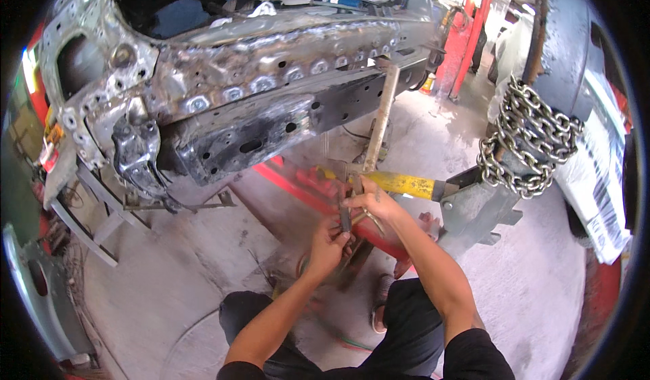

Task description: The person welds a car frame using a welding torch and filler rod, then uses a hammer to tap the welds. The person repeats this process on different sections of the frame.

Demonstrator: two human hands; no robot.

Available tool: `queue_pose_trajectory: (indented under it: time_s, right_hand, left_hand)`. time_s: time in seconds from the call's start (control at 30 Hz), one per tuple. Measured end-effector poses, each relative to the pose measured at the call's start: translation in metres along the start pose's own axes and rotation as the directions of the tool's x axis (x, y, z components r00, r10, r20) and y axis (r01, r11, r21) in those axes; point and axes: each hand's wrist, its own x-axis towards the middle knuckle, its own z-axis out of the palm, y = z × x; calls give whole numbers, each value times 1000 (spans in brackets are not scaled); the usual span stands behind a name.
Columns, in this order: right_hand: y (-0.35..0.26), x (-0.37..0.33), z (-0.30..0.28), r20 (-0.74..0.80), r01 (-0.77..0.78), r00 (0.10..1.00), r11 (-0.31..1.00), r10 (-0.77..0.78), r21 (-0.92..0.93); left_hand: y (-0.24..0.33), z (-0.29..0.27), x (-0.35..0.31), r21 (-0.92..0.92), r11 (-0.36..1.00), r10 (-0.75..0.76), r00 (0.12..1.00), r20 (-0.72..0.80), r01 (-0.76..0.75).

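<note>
My left hand [330,248] is closed around the lower end of a dark, narrow metal strip [344,209], which stands nearly upright. Just above and to the right, my right hand [376,201] is closed too, its fingers curled beside the strip's upper part. A thin, pale metal rod or handle [374,221] pokes out under the right palm; what it belongs to is hidden by the fingers. Directly behind the hands runs a yellow cylinder [406,184] with worn paint. A red metal beam [298,189] passes below and behind them.
A stripped car body with a spot-welded sill [271,62] spans the upper left, a dark perforated rail [250,140] beneath it. A slanted steel bar [382,119] rises behind the hands. Heavy chain [531,140] wraps a post at right. A grey panel [47,299] leans at left.
</note>
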Motion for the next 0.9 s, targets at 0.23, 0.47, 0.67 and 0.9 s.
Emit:
queue_pose_trajectory:
  time_s: [0.23,0.47,0.67,0.9]
  right_hand:
    - [4,-12,3,2,-81,997,995,81,-51]
    - [17,-9,7,0,-126,992,991,127,46]
    - [21,-3,4,15,-178,984,982,178,58]
    - [-2,-8,12,-24,-187,982,982,187,-24]
  left_hand:
    - [-9,-5,-9,67,997,-39,999,-13,40]
    - [-9,-12,-14,74,996,-46,999,10,45]
    - [-6,-12,-11,72,997,-11,1000,-1,11]
    - [7,-9,-11,134,991,-24,999,-33,28]
